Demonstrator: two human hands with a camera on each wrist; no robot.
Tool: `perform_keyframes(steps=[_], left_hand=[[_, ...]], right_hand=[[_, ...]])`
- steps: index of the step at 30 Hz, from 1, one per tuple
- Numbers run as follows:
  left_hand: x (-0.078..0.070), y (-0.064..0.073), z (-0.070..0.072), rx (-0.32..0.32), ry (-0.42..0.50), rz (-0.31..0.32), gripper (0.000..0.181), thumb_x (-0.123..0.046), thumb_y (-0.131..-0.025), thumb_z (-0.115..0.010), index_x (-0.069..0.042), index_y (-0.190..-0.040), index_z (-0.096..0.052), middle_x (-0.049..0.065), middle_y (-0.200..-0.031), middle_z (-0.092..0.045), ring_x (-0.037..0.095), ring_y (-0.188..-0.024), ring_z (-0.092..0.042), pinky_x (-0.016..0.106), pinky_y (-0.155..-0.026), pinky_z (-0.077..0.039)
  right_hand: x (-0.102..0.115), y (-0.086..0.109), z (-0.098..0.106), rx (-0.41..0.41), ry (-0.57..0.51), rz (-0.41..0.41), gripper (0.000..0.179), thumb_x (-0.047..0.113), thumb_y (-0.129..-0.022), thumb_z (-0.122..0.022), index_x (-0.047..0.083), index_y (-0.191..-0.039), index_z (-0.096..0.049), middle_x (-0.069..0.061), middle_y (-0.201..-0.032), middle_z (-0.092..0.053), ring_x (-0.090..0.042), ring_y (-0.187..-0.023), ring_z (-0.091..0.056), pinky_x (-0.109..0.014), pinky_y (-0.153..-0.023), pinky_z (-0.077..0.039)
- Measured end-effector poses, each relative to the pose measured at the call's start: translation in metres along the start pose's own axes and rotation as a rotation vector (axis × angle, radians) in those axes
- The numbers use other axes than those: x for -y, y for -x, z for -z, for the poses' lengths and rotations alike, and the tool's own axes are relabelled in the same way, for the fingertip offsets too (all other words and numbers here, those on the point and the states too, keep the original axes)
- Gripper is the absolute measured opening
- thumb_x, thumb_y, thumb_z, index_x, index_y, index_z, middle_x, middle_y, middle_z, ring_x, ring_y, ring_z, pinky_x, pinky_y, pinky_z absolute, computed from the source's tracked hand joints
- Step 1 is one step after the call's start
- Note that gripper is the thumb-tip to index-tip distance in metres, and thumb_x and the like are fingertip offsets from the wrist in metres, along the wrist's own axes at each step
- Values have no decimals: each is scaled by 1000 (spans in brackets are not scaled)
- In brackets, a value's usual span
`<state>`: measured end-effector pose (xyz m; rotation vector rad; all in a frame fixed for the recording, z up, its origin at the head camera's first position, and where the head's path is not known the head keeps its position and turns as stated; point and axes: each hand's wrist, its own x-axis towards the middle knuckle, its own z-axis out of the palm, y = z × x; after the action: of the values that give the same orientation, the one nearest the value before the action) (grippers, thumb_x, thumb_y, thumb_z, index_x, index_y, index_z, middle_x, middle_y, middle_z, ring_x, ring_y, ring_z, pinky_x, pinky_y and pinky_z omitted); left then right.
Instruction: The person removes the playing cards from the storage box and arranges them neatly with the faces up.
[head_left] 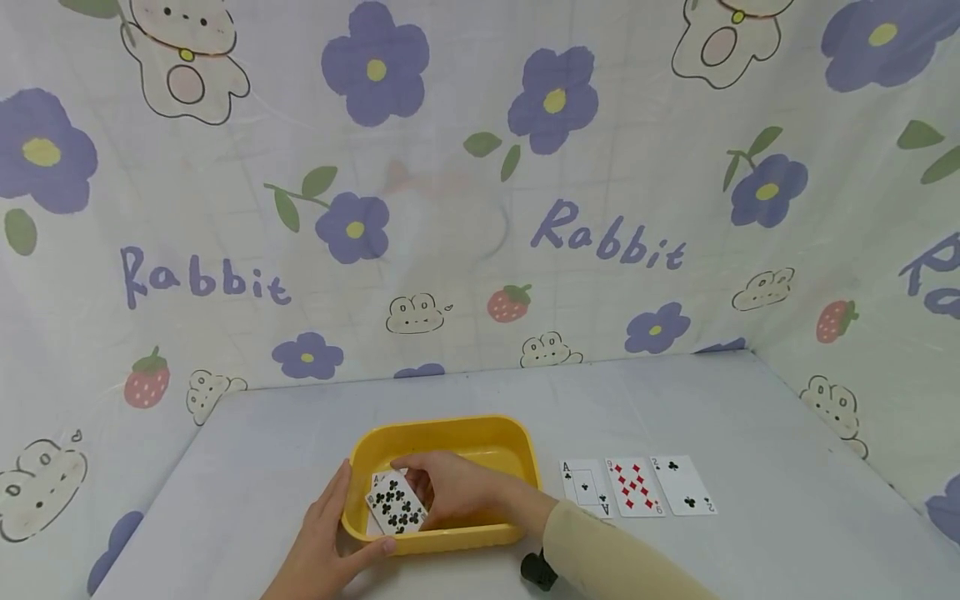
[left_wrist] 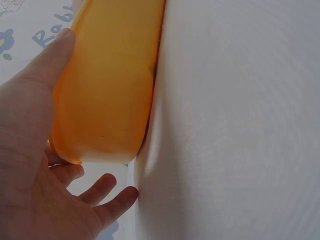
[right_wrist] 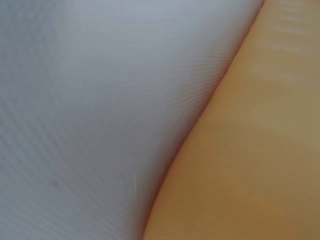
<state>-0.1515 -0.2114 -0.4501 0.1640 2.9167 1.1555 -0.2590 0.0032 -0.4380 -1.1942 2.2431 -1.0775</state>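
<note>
A yellow plastic tray (head_left: 450, 543) stands on the white-covered table. My left hand (head_left: 322, 533) holds its near left corner, thumb along the front rim and fingers around the end; in the left wrist view the lower fingers of that hand (left_wrist: 60, 195) are spread off the tray wall (left_wrist: 107, 95). Reaching inside, my right hand (head_left: 457, 487) pinches a playing card of clubs (head_left: 399, 508) by its right side. Beneath it shows the corner of another card, an ace (head_left: 377, 478). The right wrist view has only the tray's outer wall (right_wrist: 250, 150) and the cloth, no hand.
Right of the tray lie three face-up cards in a row: ace of clubs (head_left: 583, 483), nine of diamonds (head_left: 634, 487) and two of clubs (head_left: 681, 483). A small black object (head_left: 537, 572) shows by the right sleeve. Patterned curtain (head_left: 465, 250) surrounds the table.
</note>
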Motion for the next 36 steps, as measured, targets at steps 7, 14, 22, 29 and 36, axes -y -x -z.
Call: perform_keyframes(steps=[7, 14, 22, 29, 36], left_hand=[[1, 0, -1, -7, 0, -15, 119, -65, -77, -73, -12, -159, -5, 12, -163, -9, 41, -143, -18, 61, -111, -21], [1, 0, 1, 2, 8, -12, 119, -64, -77, -73, -13, -159, -3, 12, -163, -7, 42, -143, -16, 61, -111, -20], [2, 0, 1, 0, 8, -19, 119, -64, -77, -73, -14, -159, -3, 11, -163, -7, 41, -144, -16, 61, -111, -19], [1, 0, 2, 0, 10, -21, 118, -63, -78, -73, -13, -159, -4, 11, -163, -7, 41, -144, -15, 62, -111, -19], [1, 0, 2, 1, 11, -23, 118, -63, -78, -73, -13, -159, -4, 11, -163, -7, 40, -144, -16, 62, -111, -20]], right_hand=[[-2, -1, -1, 13, -3, 22, 86, -1, -70, -88, -2, -144, -44, 2, -93, -58, -5, -75, -53, -18, -69, -52], [0, -1, -1, 4, 19, 9, 85, 2, -69, -89, -1, -143, -46, 0, -91, -60, -5, -73, -53, -17, -67, -51], [0, -1, 0, 4, 14, 15, 82, 2, -70, -89, 1, -141, -48, 1, -84, -58, -4, -66, -51, -17, -61, -50], [-1, -1, 0, 3, 20, 14, 82, 4, -70, -89, 1, -141, -48, 4, -78, -56, -5, -62, -51, -17, -58, -49], [1, -1, 0, 5, 12, -1, 84, 7, -70, -90, 2, -142, -47, 4, -75, -56, -6, -61, -50, -17, -57, -47]])
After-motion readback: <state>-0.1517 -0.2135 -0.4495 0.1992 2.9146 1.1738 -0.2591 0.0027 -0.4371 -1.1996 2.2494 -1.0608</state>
